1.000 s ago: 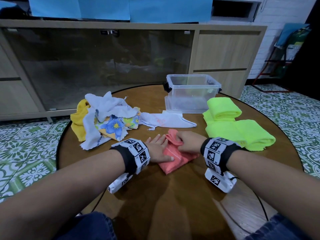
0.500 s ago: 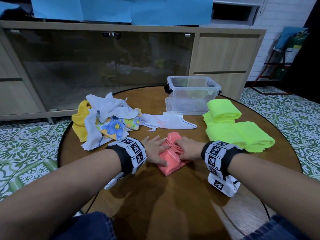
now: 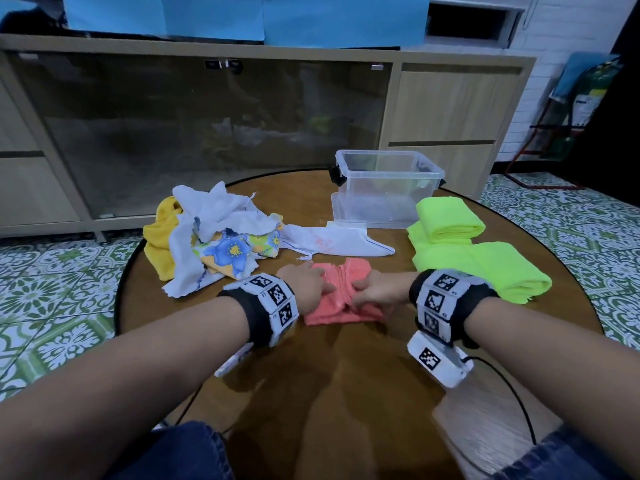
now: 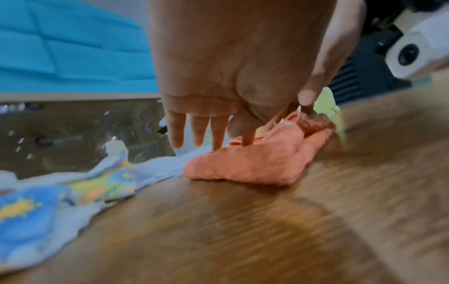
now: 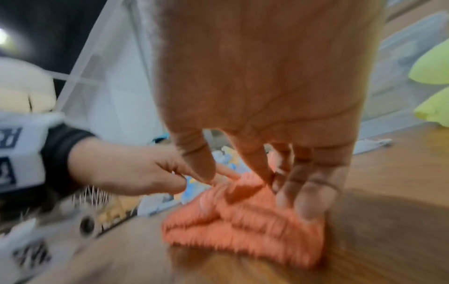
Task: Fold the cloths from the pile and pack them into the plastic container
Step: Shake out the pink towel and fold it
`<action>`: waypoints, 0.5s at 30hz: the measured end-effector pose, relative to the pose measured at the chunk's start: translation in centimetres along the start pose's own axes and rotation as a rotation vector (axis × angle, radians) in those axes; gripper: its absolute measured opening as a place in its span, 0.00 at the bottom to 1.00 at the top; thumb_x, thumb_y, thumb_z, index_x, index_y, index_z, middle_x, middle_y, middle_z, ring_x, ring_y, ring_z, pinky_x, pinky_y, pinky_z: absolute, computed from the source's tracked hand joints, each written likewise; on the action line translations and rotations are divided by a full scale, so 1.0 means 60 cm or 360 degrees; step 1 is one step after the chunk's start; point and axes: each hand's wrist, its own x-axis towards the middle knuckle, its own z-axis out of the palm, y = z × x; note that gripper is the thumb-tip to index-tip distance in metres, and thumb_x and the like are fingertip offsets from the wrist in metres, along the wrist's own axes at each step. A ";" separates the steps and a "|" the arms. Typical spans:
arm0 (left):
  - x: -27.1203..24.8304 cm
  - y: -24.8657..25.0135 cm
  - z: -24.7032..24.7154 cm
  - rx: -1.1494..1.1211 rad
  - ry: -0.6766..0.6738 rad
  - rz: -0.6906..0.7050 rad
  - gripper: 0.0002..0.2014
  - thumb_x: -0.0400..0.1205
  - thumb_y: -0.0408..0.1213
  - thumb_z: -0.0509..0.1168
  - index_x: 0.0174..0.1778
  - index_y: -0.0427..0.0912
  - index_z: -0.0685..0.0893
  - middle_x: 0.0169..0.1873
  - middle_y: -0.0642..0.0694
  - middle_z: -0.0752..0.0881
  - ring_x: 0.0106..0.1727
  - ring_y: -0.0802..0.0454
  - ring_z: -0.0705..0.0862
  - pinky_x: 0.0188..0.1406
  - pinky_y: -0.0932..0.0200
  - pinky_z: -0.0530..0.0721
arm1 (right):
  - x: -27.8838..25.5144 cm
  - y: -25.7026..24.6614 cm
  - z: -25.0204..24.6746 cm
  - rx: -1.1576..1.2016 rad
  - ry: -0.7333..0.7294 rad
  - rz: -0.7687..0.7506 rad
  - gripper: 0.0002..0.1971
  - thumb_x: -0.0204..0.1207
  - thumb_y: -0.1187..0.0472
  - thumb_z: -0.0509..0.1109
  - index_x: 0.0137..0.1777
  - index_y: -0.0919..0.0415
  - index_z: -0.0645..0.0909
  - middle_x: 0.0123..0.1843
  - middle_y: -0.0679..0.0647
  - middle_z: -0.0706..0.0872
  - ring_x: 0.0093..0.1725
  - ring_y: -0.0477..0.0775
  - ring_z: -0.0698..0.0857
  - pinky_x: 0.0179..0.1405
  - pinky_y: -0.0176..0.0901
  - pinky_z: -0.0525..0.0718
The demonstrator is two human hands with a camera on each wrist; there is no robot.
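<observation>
1. Pink cloth (image 3: 341, 299) lies partly folded on the round wooden table (image 3: 346, 393), near the middle, close to the person. Its long axis runs roughly near-left to far-right; the bunched, ridged end points toward the far side, the flatter end toward the person.
2. Left hand (image 3: 306, 284) is on the cloth's left part, fingers (image 4: 217, 132) mostly straight with tips pressing down on it; not wrapped round it.
3. Right hand (image 3: 379, 289) is on the cloth's right part, thumb and fingers (image 5: 313, 192) curled in and pinching a raised fold.
4. The two hands nearly meet over the cloth's middle; wrist views are blurred.
5. White cloth (image 3: 332, 242) lies flat just beyond the pink one.
6. Pile of cloths (image 3: 211, 237), white, yellow and flower print, sits crumpled to the far left.
7. Two neon green cloths (image 3: 478, 254) lie folded to the right, one stacked partly on the other.
8. Clear plastic container (image 3: 388, 188) stands upright with its top open, at the far side of the table, behind the white cloth.
9. Wooden cabinet (image 3: 450, 109) with a glass front stands beyond the table.
</observation>
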 end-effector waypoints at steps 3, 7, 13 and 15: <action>0.000 0.011 0.000 -0.0354 0.0096 -0.0092 0.28 0.86 0.47 0.50 0.83 0.49 0.53 0.81 0.43 0.60 0.80 0.45 0.63 0.75 0.45 0.68 | -0.007 -0.013 -0.012 0.0007 0.0338 -0.0166 0.11 0.82 0.64 0.57 0.49 0.70 0.79 0.40 0.60 0.77 0.35 0.53 0.77 0.29 0.30 0.71; -0.001 0.039 0.016 -0.0182 -0.0038 -0.0040 0.31 0.87 0.52 0.43 0.83 0.43 0.41 0.83 0.42 0.45 0.83 0.42 0.48 0.81 0.43 0.53 | 0.024 -0.003 0.025 -0.0475 0.0408 -0.0261 0.28 0.83 0.56 0.56 0.79 0.69 0.59 0.79 0.64 0.62 0.78 0.62 0.64 0.75 0.48 0.66; 0.001 0.040 0.019 -0.0089 -0.0187 -0.0027 0.30 0.89 0.50 0.41 0.83 0.42 0.39 0.83 0.43 0.39 0.84 0.43 0.43 0.82 0.43 0.47 | 0.027 0.003 0.047 -0.0639 0.0194 -0.0125 0.34 0.86 0.46 0.45 0.83 0.62 0.35 0.84 0.58 0.35 0.84 0.57 0.39 0.82 0.52 0.44; 0.001 0.036 0.016 -0.0065 -0.0198 -0.0034 0.30 0.89 0.49 0.42 0.83 0.43 0.38 0.83 0.44 0.38 0.84 0.44 0.43 0.82 0.44 0.47 | 0.026 0.005 0.043 -0.0666 0.0168 -0.0107 0.35 0.85 0.44 0.46 0.83 0.61 0.35 0.84 0.56 0.34 0.84 0.55 0.39 0.81 0.53 0.45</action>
